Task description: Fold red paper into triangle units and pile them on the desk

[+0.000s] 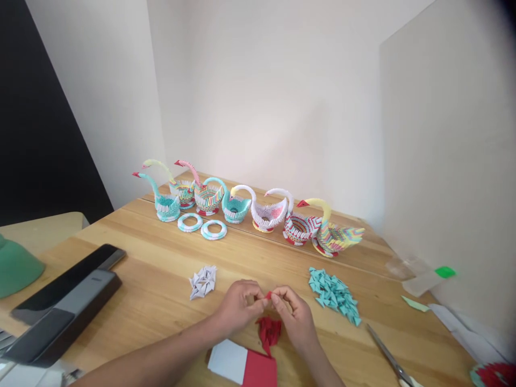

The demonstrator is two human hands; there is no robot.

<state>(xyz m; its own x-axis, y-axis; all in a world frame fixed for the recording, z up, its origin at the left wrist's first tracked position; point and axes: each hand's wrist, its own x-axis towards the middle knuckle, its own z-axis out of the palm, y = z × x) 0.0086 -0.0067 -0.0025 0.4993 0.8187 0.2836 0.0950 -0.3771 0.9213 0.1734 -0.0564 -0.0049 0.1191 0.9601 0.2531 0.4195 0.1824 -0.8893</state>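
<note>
My left hand (241,307) and my right hand (295,317) meet above the near part of the table, fingers closed in a pinch. Between their fingertips is a small red piece of paper (269,295), mostly hidden by the fingers. Just below them lies a little heap of red folded paper pieces (269,332). Nearer to me are a stack of pale paper slips (228,363) and a stack of red paper slips (260,370), side by side. White folded pieces (203,281) are piled left of my hands, and teal folded pieces (334,294) to the right.
Several folded-paper swans (268,215) stand in a row at the back, with two paper rings (213,230) in front. Scissors (389,352) lie at right, near a green-capped glue bottle (425,280). A phone (68,282) and dark grey case (66,317) occupy the left.
</note>
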